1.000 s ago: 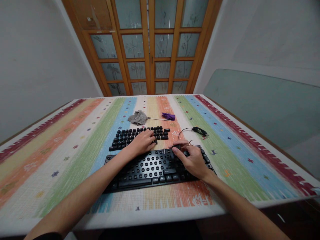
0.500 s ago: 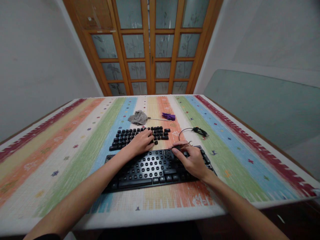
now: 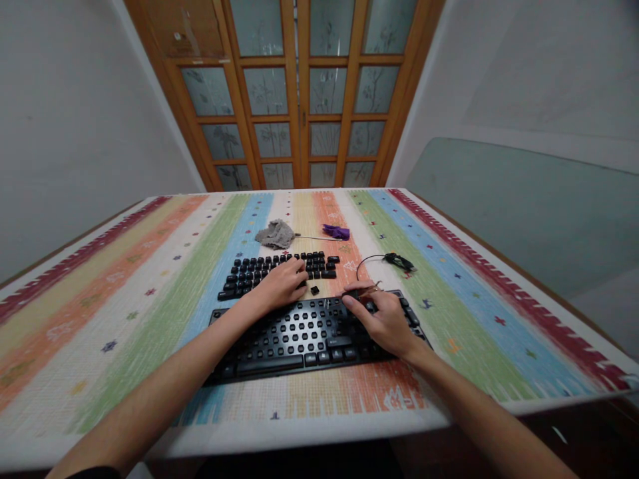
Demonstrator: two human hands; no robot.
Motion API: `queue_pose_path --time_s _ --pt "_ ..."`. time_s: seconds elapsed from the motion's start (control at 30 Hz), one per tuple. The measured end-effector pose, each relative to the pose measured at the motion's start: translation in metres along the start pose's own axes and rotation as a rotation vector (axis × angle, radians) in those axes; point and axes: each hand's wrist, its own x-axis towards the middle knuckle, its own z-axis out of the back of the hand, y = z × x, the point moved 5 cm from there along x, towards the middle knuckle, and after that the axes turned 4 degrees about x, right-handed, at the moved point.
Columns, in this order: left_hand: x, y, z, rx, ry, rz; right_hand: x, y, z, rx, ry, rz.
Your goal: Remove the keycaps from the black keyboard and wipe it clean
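Observation:
My left hand [image 3: 283, 284] rests among the loose black keycaps [image 3: 249, 274], fingers bent and thumb apart from them. Just right of the thumb, a single keycap [image 3: 315, 290] lies tilted on the cloth. In front of me is a black keyboard [image 3: 294, 336], its upper middle stripped to bare key stems, while the space bar [image 3: 269, 364] and keys along the bottom and right are in place. Above its right part, my right hand [image 3: 382, 319] is closed on a small dark tool with thin brownish wire ends [image 3: 370, 289]; fingers hide most of it.
Behind the keycaps lie a crumpled grey cloth [image 3: 275, 235], a thin rod [image 3: 319, 237] and a purple glove-like item [image 3: 336, 231]. A bundled black cable [image 3: 398, 261] sits at the right. A striped cloth [image 3: 150, 332] covers the table.
The single keycap beside my left thumb has shifted slightly right and towards me and now sits tilted. Both hands have stayed nearly in place.

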Motion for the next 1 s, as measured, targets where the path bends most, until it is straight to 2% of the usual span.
queue_pose_path --time_s 0.3,0.53,1.0 --pt "0.003 -0.013 0.009 -0.097 -0.043 -0.028 0.0 0.001 0.0 0.013 -0.006 0.024" --pt "0.009 -0.013 0.003 -0.108 0.009 -0.036 0.0 0.002 0.0 0.009 -0.01 0.036" --pt "0.012 -0.017 0.003 -0.175 0.024 -0.014 0.0 0.002 -0.001 0.009 0.015 0.025"
